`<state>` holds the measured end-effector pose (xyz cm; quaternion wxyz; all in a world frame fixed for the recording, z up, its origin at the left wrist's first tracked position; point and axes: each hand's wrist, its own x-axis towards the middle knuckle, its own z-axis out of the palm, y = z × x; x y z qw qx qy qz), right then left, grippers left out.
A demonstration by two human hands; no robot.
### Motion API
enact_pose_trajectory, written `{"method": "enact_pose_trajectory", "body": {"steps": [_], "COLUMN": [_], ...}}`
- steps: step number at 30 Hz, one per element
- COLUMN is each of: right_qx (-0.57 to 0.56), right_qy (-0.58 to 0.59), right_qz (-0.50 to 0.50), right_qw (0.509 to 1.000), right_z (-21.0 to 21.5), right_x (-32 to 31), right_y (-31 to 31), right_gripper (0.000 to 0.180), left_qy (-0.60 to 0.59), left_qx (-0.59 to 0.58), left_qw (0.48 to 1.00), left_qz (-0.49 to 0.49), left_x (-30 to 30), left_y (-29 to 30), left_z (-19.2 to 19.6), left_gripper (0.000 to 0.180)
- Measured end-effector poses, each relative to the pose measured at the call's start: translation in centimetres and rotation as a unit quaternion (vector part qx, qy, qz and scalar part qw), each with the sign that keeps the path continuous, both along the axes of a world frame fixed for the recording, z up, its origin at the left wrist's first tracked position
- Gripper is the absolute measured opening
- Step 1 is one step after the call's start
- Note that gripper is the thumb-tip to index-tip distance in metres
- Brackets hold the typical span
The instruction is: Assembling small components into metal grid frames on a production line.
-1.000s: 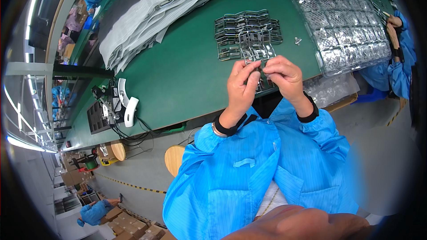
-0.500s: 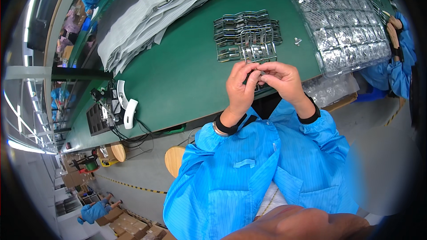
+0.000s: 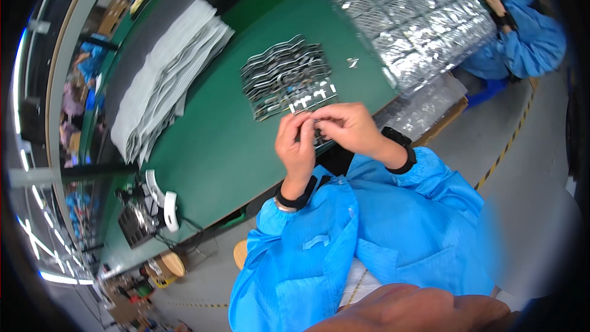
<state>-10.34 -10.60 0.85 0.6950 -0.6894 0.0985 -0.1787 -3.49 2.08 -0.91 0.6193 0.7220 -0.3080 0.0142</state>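
My left hand point(image 3: 295, 147) and my right hand point(image 3: 351, 126) meet at the table's near edge, fingertips pinched together. Whatever sits between them is small and dark, mostly covered by the fingers, and too blurred to name. Just beyond the fingertips lies a shiny metal frame-like part point(image 3: 313, 93) with bright glints. It overlaps the near side of a stack of wavy dark metal parts point(image 3: 286, 61). Under my right fingers, a bit of metal shows at the table edge. A small silvery piece point(image 3: 352, 63) lies alone to the right of the stack.
Clear plastic trays point(image 3: 412, 21) of shiny parts cover the green table point(image 3: 221, 166) at right. Grey-white sheets point(image 3: 169, 80) are piled at left, near a black device with white curved pieces point(image 3: 163, 203). A co-worker in blue point(image 3: 522, 40) works at far right.
The whole view has turned, so the table, stack and trays appear shifted left and tilted. Both my hands stay pinched together by the stack, their fingers slightly rearranged.
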Motion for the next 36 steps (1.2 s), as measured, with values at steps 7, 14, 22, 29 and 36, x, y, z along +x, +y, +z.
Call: {"method": "enact_pose_trajectory", "body": {"steps": [7,14,22,29,36], "right_qx": [-0.151,-0.437,-0.490,-0.370,-0.337], "right_qy": [-0.027,-0.122,-0.166,-0.147,-0.081], "right_qz": [-0.083,-0.096,-0.089,-0.056,-0.045], "right_qw": [0.985,0.886,0.851,0.916,0.937], "right_z": [0.5,-0.1,-0.4,-0.3,0.1], "right_x": [-1.0,-1.7,-1.7,-1.6,-2.5], "right_y": [-0.2,-1.6,-2.9,-3.7,-4.1], "right_gripper": [0.017,0.027,0.030,0.030,0.020], "left_qy": [-0.036,0.055,0.089,0.104,0.033], "left_qx": [-0.003,-0.012,-0.019,-0.029,0.046], "left_qw": [0.999,0.998,0.996,0.994,0.998], "left_qz": [-0.011,-0.016,-0.015,-0.012,-0.009], "left_x": [-0.3,-0.9,-1.3,-1.3,-1.4], "left_y": [-1.4,-2.1,-3.1,-3.7,-3.6], "left_z": [-0.2,0.1,0.6,0.3,0.3], "left_gripper": [0.007,0.007,0.009,0.011,0.006]}}
